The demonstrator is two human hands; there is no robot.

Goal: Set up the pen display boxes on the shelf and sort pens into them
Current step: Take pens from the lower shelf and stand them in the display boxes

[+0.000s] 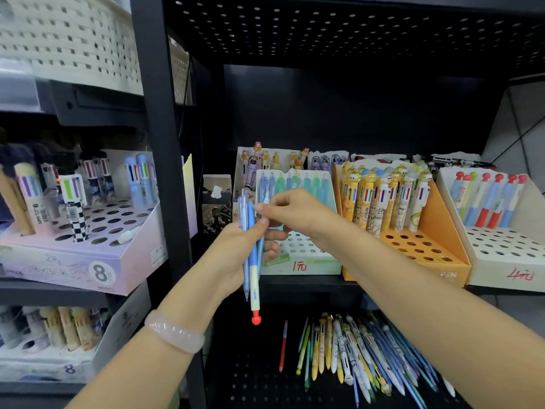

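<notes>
Three pens (252, 255) gripped upright in left hand (239, 255); right hand (292, 214) pinches a thin pen top (267, 196) before the white display box (298, 261).

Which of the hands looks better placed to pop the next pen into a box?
The right hand: it pinches one pen's top beside the green box, while the left hand grips the bundle of pens.
</notes>
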